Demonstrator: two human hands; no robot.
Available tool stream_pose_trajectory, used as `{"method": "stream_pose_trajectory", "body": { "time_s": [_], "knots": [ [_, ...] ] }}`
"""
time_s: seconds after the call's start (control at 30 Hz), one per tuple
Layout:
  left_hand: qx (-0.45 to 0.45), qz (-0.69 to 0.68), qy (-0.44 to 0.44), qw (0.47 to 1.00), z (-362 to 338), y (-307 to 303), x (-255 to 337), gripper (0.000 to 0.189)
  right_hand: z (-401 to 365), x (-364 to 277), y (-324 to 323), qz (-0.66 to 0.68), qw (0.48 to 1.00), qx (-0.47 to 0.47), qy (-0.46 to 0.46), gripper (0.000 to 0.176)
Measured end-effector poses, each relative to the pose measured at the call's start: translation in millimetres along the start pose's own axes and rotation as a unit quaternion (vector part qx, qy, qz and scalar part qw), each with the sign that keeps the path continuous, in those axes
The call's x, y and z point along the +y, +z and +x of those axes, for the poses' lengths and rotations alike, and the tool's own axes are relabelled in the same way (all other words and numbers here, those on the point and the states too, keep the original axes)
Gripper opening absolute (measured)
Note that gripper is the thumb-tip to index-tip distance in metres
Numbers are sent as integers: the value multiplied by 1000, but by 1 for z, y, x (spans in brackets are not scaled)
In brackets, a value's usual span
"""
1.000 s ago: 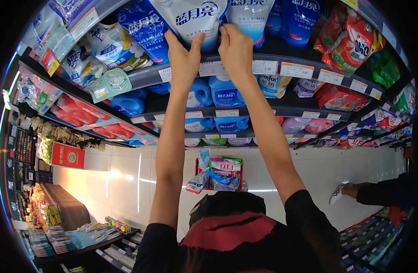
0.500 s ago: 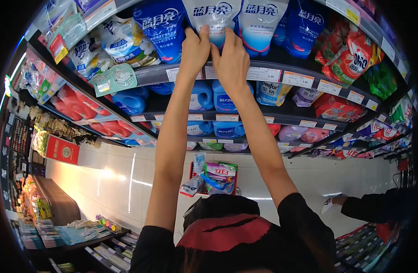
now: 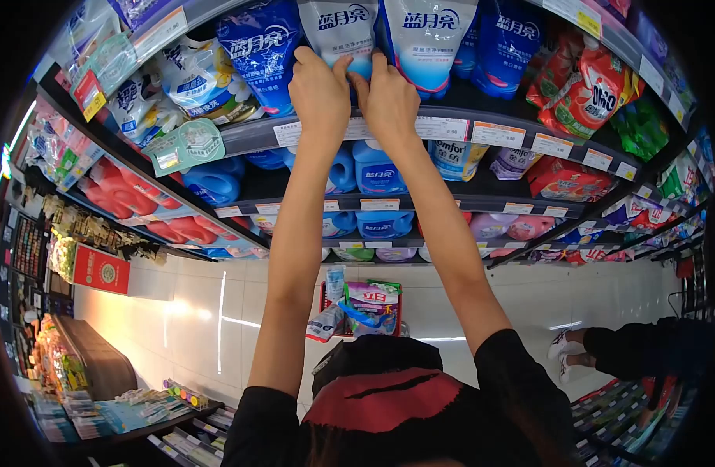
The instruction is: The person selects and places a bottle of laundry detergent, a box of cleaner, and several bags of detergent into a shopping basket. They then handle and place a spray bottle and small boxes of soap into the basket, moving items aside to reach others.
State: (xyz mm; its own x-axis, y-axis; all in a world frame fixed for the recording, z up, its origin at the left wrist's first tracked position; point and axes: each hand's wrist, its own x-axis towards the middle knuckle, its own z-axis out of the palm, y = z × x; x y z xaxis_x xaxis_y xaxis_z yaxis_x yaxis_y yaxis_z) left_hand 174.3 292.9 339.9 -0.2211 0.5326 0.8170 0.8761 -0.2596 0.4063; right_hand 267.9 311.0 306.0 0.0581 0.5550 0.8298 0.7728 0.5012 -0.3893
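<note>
A white and blue detergent pouch (image 3: 338, 31) stands upright at the front of the upper shelf, between my two hands. My left hand (image 3: 320, 93) is closed around its lower left side, with the thumb across the front. At the lower right edge, my right hand (image 3: 390, 101) grips the same pouch; some of its fingertips are hidden. A matching white pouch (image 3: 427, 39) stands just right of it, and a dark blue pouch (image 3: 260, 58) is close on the left. Below my wrists runs the shelf's label strip (image 3: 443, 129).
Lower shelves hold blue detergent bottles (image 3: 379, 167) and softener pouches (image 3: 451, 158). On the floor beneath me stands a red basket (image 3: 399, 311) with several packages. Another person's legs (image 3: 607, 350) are at the right. A red box (image 3: 100, 268) stands at the left.
The held pouch has shifted left toward the dark blue one, and both hands moved with it. More of the right-hand white pouch shows. The other person's second shoe has come into view.
</note>
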Motion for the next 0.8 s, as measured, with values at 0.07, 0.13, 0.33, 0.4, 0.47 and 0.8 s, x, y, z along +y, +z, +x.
{"method": "stream_pose_trajectory", "body": {
  "time_s": [0.07,0.13,0.33,0.4,0.47,0.8],
  "knots": [
    [61,-2,29,998,-2,1,2,39,-4,-3,-4,-3,1000,-8,2,43],
    [45,47,43,997,-7,1,4,38,-5,-4,-5,-6,1000,-10,-2,41],
    [-11,-8,12,1000,-7,12,-4,27,-4,-3,-5,-22,999,-27,8,38],
    [-28,-23,29,999,-6,10,-7,28,-2,-6,-6,-37,997,-55,28,39],
    [-59,-33,42,997,-6,5,-9,32,-1,-5,-1,-40,998,-43,26,39],
    [-117,-140,-1,983,-24,0,-14,21,-3,-1,-1,-17,999,-36,1,52]
  ]
}}
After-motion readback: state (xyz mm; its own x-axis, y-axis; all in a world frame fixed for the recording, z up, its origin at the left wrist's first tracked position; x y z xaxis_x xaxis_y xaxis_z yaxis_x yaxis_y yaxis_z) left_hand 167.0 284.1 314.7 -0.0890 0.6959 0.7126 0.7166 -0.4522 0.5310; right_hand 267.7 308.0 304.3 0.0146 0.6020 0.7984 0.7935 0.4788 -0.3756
